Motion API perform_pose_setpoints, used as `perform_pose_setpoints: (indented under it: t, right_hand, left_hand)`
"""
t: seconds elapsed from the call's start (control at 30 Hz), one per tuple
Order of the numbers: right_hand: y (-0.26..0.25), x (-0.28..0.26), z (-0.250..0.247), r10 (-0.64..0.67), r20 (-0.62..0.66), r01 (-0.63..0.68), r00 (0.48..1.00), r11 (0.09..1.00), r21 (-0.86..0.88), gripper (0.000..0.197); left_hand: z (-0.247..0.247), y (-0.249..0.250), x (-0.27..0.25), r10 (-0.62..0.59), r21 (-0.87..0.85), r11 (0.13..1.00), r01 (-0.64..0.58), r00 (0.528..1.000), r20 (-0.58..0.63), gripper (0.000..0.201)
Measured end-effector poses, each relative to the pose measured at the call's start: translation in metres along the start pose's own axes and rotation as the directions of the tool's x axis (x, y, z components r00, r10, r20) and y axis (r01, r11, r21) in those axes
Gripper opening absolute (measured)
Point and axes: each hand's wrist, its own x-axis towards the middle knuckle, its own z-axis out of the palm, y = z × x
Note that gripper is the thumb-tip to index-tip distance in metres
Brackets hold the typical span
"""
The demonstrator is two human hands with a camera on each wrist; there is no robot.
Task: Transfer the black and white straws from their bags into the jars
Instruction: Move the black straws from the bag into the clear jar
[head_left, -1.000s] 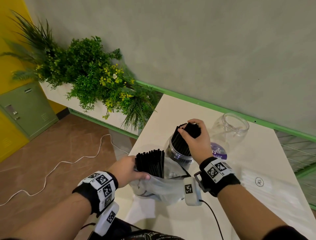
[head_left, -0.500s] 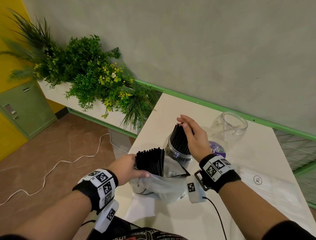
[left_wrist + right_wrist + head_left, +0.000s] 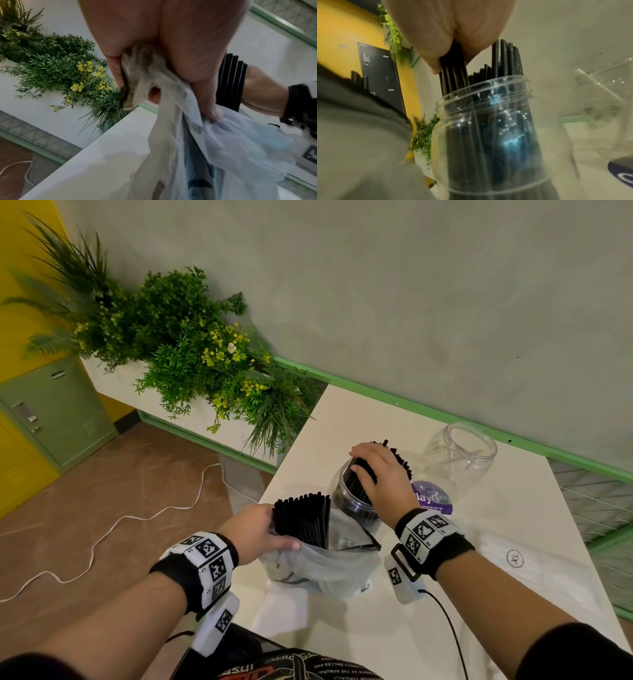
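Observation:
A clear plastic bag [image 3: 325, 570] stands on the white table [image 3: 479, 628], with a bundle of black straws [image 3: 303, 520] sticking out of its mouth. My left hand [image 3: 274, 529] grips the bag's crumpled top; the left wrist view shows the bag [image 3: 223, 135] bunched under the thumb. Behind it stands a clear jar [image 3: 356, 508] packed with upright black straws [image 3: 400, 460]. My right hand [image 3: 359, 462] sits over their tops. In the right wrist view its thumb [image 3: 435, 65] and palm grip some of these straws [image 3: 453, 75] above the jar's rim [image 3: 481, 88].
A second clear jar [image 3: 459, 460] stands at the back right, with a purple lid [image 3: 431, 501] beside it. A flat clear packet marked XL [image 3: 513, 559] lies on the right. Planter greenery [image 3: 191, 354] borders the table's left corner. A white cable [image 3: 137, 518] lies on the floor.
My right hand first gripped the straw bundle at the jar, then flattened over the straw tops, and now curls round some of them again. The left hand has kept hold of the bag.

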Motion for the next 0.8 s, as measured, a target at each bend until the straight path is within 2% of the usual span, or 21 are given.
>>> perform_pose_setpoints:
  t: [0.1,0.23,0.37,0.53,0.6,0.67,0.73,0.8]
  right_hand:
    - [0.007,-0.007,-0.001,-0.104,0.078,0.109,0.992,0.992,-0.062,0.02]
    - [0.01,-0.011,-0.016,-0.165,0.038,0.168,0.986,0.978,-0.124,0.029]
    - [0.021,-0.029,-0.023,-0.184,0.207,0.238,0.961,0.931,-0.275,0.042]
    - [0.036,-0.036,-0.031,-0.135,0.163,0.184,0.977,0.924,-0.335,0.043]
    - [0.04,-0.033,-0.028,-0.064,0.2,0.13,0.978,0.933,-0.336,0.045]
    - [0.042,-0.03,-0.027,0.002,0.208,0.058,0.978,0.957,-0.283,0.046]
    - [0.038,-0.025,-0.031,0.021,0.155,0.008,0.988,0.983,-0.182,0.048]
    - [0.031,-0.022,-0.034,0.001,0.163,0.023,0.987,0.989,-0.149,0.053]
  left_hand:
    - [0.001,-0.002,-0.001,-0.001,0.0,1.0,0.001,1.0,-0.002,0.031]
    - [0.001,-0.002,-0.001,-0.023,0.007,1.0,0.023,1.0,-0.002,0.037]
    - [0.001,-0.003,-0.002,-0.019,0.019,1.0,0.019,1.0,-0.006,0.034]
    - [0.003,-0.002,-0.005,-0.027,0.013,1.0,0.027,1.0,-0.01,0.044]
    - [0.004,-0.003,-0.006,-0.034,0.0,0.999,0.034,0.999,-0.016,0.047]
    - [0.005,-0.003,-0.006,-0.038,0.004,0.999,0.038,0.999,-0.015,0.046]
    - [0.004,-0.002,-0.007,-0.04,0.007,0.999,0.04,0.999,-0.018,0.044]
    - [0.004,-0.002,-0.008,-0.038,-0.002,0.999,0.038,0.999,-0.02,0.042]
